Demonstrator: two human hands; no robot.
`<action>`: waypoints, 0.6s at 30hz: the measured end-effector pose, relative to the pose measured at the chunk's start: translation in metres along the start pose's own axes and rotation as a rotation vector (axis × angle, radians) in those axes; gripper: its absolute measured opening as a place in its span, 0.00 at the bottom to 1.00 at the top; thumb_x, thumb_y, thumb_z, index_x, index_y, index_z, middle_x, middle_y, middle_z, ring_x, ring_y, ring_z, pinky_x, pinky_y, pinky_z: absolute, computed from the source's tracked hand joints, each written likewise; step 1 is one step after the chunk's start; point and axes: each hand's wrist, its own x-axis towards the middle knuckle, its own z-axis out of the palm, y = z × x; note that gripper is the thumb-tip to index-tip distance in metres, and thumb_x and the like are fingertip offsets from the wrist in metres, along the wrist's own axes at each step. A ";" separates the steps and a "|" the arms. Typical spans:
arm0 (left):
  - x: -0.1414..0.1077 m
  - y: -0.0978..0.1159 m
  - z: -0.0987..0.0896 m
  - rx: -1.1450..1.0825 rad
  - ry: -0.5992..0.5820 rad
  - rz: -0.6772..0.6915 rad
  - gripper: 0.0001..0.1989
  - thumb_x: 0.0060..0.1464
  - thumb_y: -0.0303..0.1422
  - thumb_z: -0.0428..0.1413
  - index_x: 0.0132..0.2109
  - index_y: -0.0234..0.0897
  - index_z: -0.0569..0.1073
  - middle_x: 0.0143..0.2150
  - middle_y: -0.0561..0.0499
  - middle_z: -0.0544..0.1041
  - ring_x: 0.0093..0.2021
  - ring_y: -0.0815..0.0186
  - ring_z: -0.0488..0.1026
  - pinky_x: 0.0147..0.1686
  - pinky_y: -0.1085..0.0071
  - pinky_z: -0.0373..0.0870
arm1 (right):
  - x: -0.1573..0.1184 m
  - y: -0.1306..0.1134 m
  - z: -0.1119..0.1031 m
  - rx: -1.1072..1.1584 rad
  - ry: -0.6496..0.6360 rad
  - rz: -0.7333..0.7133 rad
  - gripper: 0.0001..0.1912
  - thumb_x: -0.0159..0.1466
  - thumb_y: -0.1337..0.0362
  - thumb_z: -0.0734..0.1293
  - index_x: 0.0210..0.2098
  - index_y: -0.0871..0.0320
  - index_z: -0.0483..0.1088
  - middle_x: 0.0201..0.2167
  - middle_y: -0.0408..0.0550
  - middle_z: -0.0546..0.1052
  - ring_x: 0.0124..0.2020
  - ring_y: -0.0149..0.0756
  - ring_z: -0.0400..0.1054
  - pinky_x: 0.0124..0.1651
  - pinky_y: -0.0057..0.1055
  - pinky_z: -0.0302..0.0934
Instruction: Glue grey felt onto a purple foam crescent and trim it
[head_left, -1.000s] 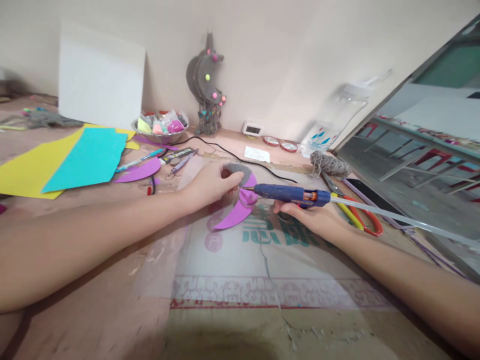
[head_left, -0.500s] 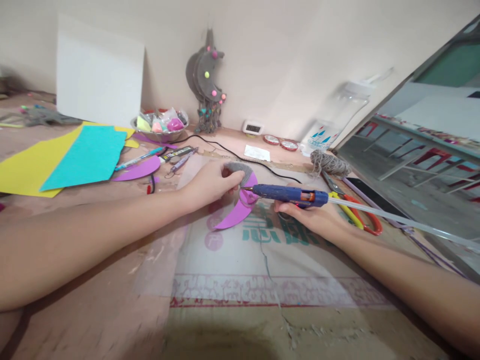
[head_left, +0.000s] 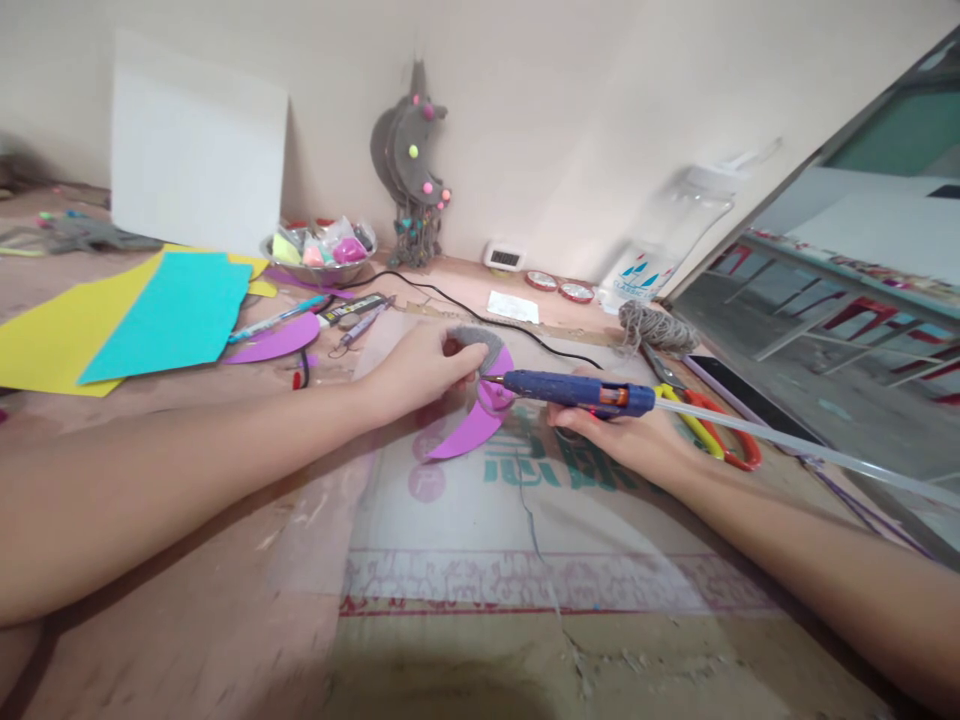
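Change since the earlier frames: I see the slim blue glue gun sitting very slightly farther left than in the first frame; the crescent's pose looks the same.
Left hand: my left hand comes in low, forearm slanting forward across the table, thumb and fingers pinching the crescent's wrapped upper end.
Right hand: my right hand reaches in from the right, fingers closed around the glue gun's handle beneath its barrel.
Crescent: the flat purple crescent is in my left grip above the printed translucent plastic sheet, bare point down toward me, grey yarn around its top.
Nozzle: it points left, at the edge of the grey winding; I can't tell if it touches.
Glue stick: the long clear glue stick trails rightward from the gun, over the red-and-yellow-handled scissors.
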 end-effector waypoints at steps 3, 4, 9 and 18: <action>0.000 0.001 0.000 -0.016 -0.002 0.002 0.12 0.51 0.31 0.50 0.21 0.35 0.64 0.17 0.56 0.68 0.18 0.74 0.63 0.19 0.76 0.58 | 0.001 0.001 0.000 0.052 -0.050 0.037 0.17 0.57 0.47 0.66 0.27 0.55 0.68 0.25 0.45 0.75 0.29 0.40 0.71 0.33 0.35 0.66; 0.000 0.001 0.000 -0.018 -0.006 0.002 0.12 0.51 0.31 0.50 0.21 0.35 0.64 0.17 0.56 0.67 0.18 0.74 0.63 0.19 0.76 0.58 | 0.001 0.001 0.000 0.051 -0.050 0.043 0.17 0.57 0.47 0.66 0.27 0.55 0.68 0.25 0.45 0.74 0.29 0.39 0.71 0.33 0.35 0.66; 0.000 0.000 0.000 -0.030 -0.004 -0.013 0.13 0.51 0.31 0.49 0.20 0.35 0.65 0.17 0.56 0.67 0.18 0.74 0.63 0.18 0.77 0.57 | 0.001 0.003 -0.001 -0.003 -0.020 0.045 0.16 0.58 0.48 0.65 0.26 0.55 0.66 0.22 0.43 0.72 0.26 0.36 0.68 0.30 0.31 0.63; 0.003 -0.004 0.001 -0.095 -0.035 -0.079 0.13 0.53 0.33 0.50 0.22 0.34 0.66 0.18 0.55 0.67 0.18 0.74 0.63 0.19 0.77 0.58 | 0.002 0.005 -0.002 -0.067 0.077 0.099 0.15 0.56 0.49 0.66 0.25 0.54 0.67 0.24 0.44 0.76 0.27 0.37 0.71 0.31 0.33 0.67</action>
